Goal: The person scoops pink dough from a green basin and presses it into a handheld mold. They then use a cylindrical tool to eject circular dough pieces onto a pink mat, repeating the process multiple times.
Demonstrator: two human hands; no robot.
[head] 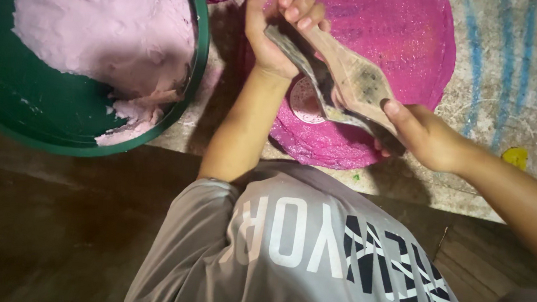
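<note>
Down on the rough concrete floor [507, 81], streaked with blue, sits a big green basin [8, 96] holding a mound of pale pink dough [98, 19], with some bits slumped at its rim. Beside it lies a round magenta mat [381, 44], glittery, with a small pale pink disc [303, 102] resting on it under the hands. Above that disc both hands hold a hinged wooden press [346, 80], its two leaves slightly parted. Judging by the tilt, the press could slip or pinch skin if the leaves close unevenly, and the disc may smear if it drops. Left hand [279, 32]: fingers curled together, clamped on the far end. Right hand [422, 135]: fingers closed round the near end, thumb on top
</note>
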